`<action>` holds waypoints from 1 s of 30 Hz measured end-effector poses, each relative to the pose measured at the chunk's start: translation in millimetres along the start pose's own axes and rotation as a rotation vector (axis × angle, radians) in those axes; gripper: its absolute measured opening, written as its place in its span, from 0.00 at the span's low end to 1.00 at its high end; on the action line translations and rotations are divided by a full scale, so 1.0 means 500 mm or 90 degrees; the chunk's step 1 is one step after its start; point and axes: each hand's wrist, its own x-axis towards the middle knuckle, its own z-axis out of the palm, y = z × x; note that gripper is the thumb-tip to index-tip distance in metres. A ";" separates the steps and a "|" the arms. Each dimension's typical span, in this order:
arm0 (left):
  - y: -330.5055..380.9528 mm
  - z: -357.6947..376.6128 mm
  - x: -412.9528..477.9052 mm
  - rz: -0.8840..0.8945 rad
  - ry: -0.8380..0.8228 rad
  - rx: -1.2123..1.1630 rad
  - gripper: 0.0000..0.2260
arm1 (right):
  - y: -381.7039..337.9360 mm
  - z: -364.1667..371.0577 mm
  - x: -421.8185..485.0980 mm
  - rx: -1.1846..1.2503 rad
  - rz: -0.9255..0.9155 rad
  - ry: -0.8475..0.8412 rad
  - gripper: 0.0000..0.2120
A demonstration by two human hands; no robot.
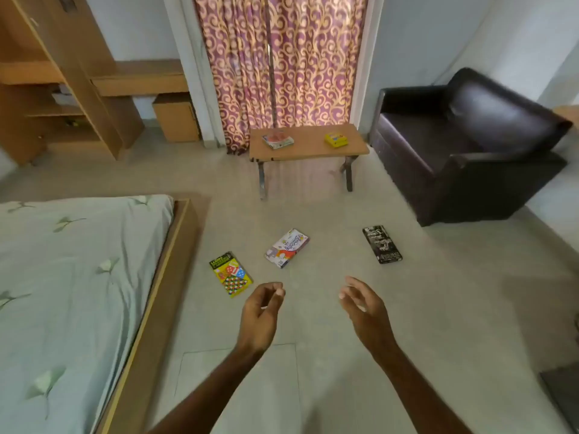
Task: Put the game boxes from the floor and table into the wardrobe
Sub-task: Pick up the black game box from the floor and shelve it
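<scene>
Down on the tiled floor [329, 214] lie three flat game boxes: a yellow-edged ludo box [231, 274] with dice art nearest the bed [78, 277], a white box [286, 248] with colourful print in the middle, and a black box [382, 244] with pale lettering to the right. Farther off, the small wooden surface [308, 151] carries a reddish box [278, 140] and a yellow box [336, 140]. The wardrobe [62, 83] stands far left, door open. Left hand [261, 314] has fingers loosely curled, empty; right hand [365, 305] is spread, empty.
</scene>
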 end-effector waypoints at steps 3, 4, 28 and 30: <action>-0.013 0.064 0.103 -0.015 -0.034 0.031 0.04 | 0.012 -0.027 0.094 0.006 0.044 0.031 0.16; -0.021 0.092 0.144 -0.033 -0.050 0.054 0.04 | 0.020 -0.041 0.134 0.006 0.058 0.034 0.16; -0.134 0.943 1.138 -0.210 -0.173 0.221 0.08 | 0.240 -0.480 1.330 -0.117 0.271 0.005 0.19; -0.176 1.008 1.209 -0.245 -0.184 0.246 0.08 | 0.287 -0.502 1.417 -0.131 0.296 -0.005 0.19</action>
